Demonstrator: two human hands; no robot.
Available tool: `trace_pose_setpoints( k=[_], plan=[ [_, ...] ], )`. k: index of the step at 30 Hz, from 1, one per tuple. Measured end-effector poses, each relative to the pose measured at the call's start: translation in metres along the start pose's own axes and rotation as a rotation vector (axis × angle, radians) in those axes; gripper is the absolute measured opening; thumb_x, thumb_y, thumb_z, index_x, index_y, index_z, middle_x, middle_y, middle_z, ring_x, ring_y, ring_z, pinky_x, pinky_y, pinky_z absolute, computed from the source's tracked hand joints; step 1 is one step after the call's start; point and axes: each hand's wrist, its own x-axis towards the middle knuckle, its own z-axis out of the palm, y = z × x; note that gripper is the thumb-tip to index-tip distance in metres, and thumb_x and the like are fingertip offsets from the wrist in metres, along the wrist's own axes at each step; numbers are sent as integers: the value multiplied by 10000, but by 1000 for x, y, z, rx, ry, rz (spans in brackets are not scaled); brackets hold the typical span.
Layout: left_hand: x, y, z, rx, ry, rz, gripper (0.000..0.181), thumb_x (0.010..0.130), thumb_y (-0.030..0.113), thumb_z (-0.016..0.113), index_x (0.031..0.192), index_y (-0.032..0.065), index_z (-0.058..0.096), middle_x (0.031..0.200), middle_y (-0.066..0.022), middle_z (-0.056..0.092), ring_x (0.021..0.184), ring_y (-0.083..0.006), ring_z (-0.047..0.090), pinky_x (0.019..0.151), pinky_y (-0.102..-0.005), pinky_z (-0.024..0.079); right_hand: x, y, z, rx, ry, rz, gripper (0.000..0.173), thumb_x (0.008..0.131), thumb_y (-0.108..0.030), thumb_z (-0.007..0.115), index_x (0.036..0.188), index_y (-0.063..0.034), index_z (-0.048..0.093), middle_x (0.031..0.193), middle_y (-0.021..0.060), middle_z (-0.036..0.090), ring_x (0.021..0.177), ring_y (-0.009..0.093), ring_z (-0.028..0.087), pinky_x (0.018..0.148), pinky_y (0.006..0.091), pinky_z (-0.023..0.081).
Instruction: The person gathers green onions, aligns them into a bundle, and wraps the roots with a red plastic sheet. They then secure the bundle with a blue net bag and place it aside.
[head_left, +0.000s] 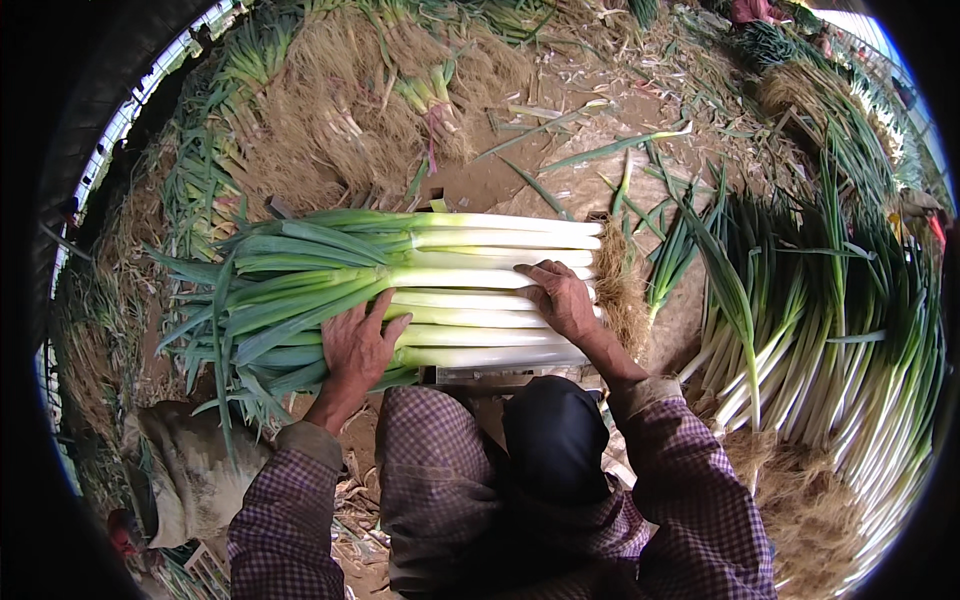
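Several thick long green onions (480, 319) lie side by side on a low metal stand (487, 373) in front of me. Their white stems point right and their green leaves (277, 285) fan out to the left. One onion (457, 278) rests on top near the middle of the row. My right hand (561, 300) has its thumb and bent fingers on that onion's white stem, close to the root end. Against the stems, where they turn green, my left hand (361, 337) lies flat with its fingers apart. Fibrous roots (626, 289) gather just past the right ends.
To the right, a large pile of green onions (817, 315) has roots toward me. Rooted onion bundles (322, 97) lie beyond the stand on the left. Loose leaves (615, 146) litter the earth floor. A dirty cloth sack (199, 469) is at lower left. Another person (754, 10) is far right.
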Motion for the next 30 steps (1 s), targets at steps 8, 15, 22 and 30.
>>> trace_pose_setpoints(
  k=[8, 15, 22, 30],
  plan=[
    [5, 1, -12, 40, 103, 138, 534, 907, 435, 722, 1314, 90, 684, 1412, -101, 611, 1346, -326, 495, 1132, -521, 306, -2, 13, 3, -4, -11, 18, 327, 902, -224, 744, 1213, -124, 757, 986, 112, 638, 974, 315, 600, 872, 409, 498],
    [12, -17, -41, -341, 89, 34, 342, 920, 256, 748, 1173, 26, 730, 1158, -153, 737, 1084, -328, 673, 978, -412, 482, -6, 17, 6, -25, 13, 33, 333, 908, -267, 739, 1209, -127, 767, 961, 110, 625, 964, 316, 580, 887, 418, 484],
    [11, -102, -88, -535, 182, -310, 286, 940, 240, 770, 1015, -36, 773, 855, -72, 768, 812, -102, 657, 822, -282, 514, -8, 17, 2, -32, -3, 55, 314, 924, -305, 719, 1191, -152, 779, 959, 103, 610, 969, 313, 575, 893, 422, 480],
    [-23, -346, -118, -502, 365, -768, 354, 896, 327, 812, 908, -22, 752, 806, -24, 703, 739, -143, 594, 732, -346, 477, -6, 10, 1, -38, -3, 64, 310, 927, -318, 712, 1181, -155, 782, 973, 105, 614, 970, 314, 577, 888, 422, 480]
  ],
)
